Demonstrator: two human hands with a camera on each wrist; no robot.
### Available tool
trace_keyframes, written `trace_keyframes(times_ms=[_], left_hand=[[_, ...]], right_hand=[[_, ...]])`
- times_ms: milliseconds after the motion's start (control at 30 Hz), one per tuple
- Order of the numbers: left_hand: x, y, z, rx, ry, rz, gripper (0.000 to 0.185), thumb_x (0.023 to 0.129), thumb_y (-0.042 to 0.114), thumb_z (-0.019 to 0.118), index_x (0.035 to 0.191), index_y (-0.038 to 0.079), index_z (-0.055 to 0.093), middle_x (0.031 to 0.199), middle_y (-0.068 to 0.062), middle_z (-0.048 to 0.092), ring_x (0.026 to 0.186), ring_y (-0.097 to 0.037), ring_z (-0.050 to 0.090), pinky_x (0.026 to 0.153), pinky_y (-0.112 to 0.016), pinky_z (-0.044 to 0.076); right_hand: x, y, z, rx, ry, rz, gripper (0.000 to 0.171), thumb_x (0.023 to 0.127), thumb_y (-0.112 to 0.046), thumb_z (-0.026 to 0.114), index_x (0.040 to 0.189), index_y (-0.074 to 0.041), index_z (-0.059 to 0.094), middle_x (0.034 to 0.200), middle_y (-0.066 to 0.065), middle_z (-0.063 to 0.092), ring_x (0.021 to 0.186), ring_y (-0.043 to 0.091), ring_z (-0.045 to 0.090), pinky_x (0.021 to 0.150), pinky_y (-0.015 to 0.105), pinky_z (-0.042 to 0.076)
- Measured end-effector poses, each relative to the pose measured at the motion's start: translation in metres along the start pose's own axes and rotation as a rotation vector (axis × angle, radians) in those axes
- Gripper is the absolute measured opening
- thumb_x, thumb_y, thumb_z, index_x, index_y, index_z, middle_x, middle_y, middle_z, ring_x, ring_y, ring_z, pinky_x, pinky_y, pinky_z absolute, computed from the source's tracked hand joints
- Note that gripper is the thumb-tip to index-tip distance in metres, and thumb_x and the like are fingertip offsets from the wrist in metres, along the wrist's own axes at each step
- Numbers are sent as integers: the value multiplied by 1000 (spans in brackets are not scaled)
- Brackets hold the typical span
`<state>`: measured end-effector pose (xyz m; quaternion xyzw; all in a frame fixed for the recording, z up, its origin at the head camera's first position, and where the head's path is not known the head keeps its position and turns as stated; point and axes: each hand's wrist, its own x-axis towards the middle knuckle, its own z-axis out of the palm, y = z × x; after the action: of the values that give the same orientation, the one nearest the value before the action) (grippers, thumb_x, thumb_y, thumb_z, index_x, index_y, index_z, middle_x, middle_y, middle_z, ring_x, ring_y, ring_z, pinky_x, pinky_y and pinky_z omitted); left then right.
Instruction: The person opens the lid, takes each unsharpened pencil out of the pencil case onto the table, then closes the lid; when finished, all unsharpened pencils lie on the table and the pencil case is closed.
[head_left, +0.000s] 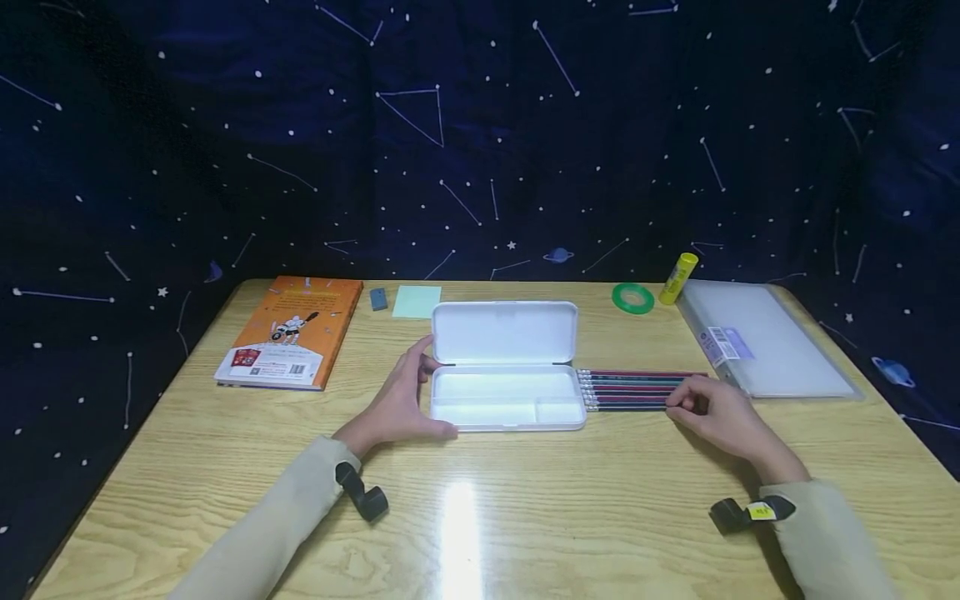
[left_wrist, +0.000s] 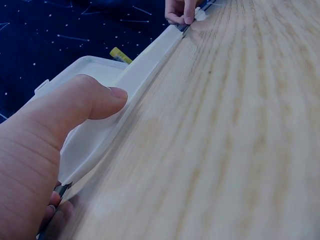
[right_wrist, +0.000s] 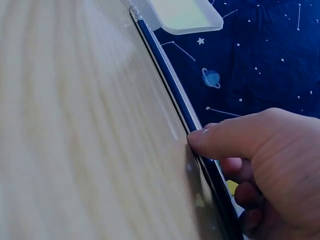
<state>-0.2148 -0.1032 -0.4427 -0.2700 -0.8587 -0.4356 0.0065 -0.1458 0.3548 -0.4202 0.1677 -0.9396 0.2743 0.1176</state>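
Observation:
A white pencil case (head_left: 507, 379) lies on the table with its lid (head_left: 505, 332) raised, showing a long compartment and a small one at the front right. My left hand (head_left: 405, 397) grips its left end, thumb (left_wrist: 102, 102) along the front wall and fingers round the back. Right of the case, a row of several dark blue, green and red pencils (head_left: 630, 390) lies with the eraser ends close to it. My right hand (head_left: 716, 414) holds the row near its far end; the thumb (right_wrist: 215, 142) presses the nearest pencil, other fingers curl behind.
An orange book (head_left: 300, 321) lies at the back left, beside a small blue-grey eraser (head_left: 378, 298) and pale green sticky notes (head_left: 411, 301). Behind the pencils are a green tape roll (head_left: 622, 305), a yellow glue stick (head_left: 677, 280) and a clear folder (head_left: 780, 337). A dark starry cloth (head_left: 480, 167) hangs behind.

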Motion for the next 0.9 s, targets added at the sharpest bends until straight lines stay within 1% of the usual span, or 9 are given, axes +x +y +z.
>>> trace_keyframes(times_ms=[167, 267, 367, 500, 600, 700, 733, 833, 900], left_hand=[[0, -1, 2, -2, 0, 7, 132, 48, 36, 92, 152, 13, 14, 122, -5, 51, 100, -20, 43, 88, -36, 40], [0, 0, 1, -2, 1, 6, 132, 48, 36, 92, 152, 13, 15, 122, -4, 50, 100, -20, 42, 87, -35, 40], [0, 0, 0, 3, -1, -4, 132, 49, 38, 92, 152, 13, 14, 123, -4, 50, 101, -19, 42, 87, -35, 40], [0, 0, -1, 2, -4, -5, 131, 49, 37, 92, 152, 13, 15, 123, -4, 50, 101, -20, 42, 87, -35, 40], [0, 0, -1, -1, 0, -1, 130, 49, 37, 91, 152, 13, 15, 122, -4, 51, 100, -19, 41, 86, -35, 39], [1, -1, 0, -14, 7, 4, 133, 49, 36, 92, 152, 11, 11, 122, -4, 52, 99, -19, 41, 85, -34, 39], [1, -1, 0, -20, 11, 3, 135, 49, 35, 92, 152, 10, 8, 122, -5, 53, 98, -19, 42, 85, -34, 39], [1, -1, 0, -33, 20, -5, 140, 50, 31, 92, 152, 7, -1, 121, -5, 54, 97, -19, 42, 85, -34, 39], [1, 0, 0, -31, 24, -17, 142, 50, 31, 92, 152, 8, -4, 121, -4, 55, 97, -18, 42, 85, -34, 39]], right_hand=[[8, -8, -3, 30, -57, -9, 18, 79, 2, 72, 85, -11, 62, 74, -5, 48, 63, 0, 41, 54, 19, 36], [20, -17, 0, 57, -87, 41, 10, 87, -5, 67, 95, -8, 64, 77, -3, 51, 66, 2, 43, 56, 19, 37], [40, -25, 9, 76, -106, 89, 23, 93, -14, 61, 114, -3, 62, 82, 1, 54, 71, 7, 47, 59, 20, 39], [70, -40, 23, 154, -130, 145, 44, 98, -22, 54, 138, -2, 47, 89, 8, 56, 78, 14, 49, 66, 22, 41], [89, -53, 31, 333, -162, 203, 52, 102, -29, 45, 147, -6, 36, 82, 11, 52, 70, 15, 47, 61, 23, 40], [99, -60, 36, 563, -198, 230, 56, 104, -37, 36, 150, -6, 30, 75, 5, 47, 61, 12, 43, 54, 23, 37], [101, -61, 37, 643, -208, 242, 57, 104, -40, 34, 150, -7, 29, 71, 2, 41, 57, 12, 39, 51, 25, 34], [100, -59, 38, 842, -218, 223, 57, 103, -45, 30, 143, -6, 36, 70, -4, 38, 56, 10, 35, 52, 23, 32], [97, -56, 37, 925, -215, 202, 51, 103, -47, 29, 132, -8, 46, 70, -6, 38, 55, 10, 34, 53, 23, 31]])
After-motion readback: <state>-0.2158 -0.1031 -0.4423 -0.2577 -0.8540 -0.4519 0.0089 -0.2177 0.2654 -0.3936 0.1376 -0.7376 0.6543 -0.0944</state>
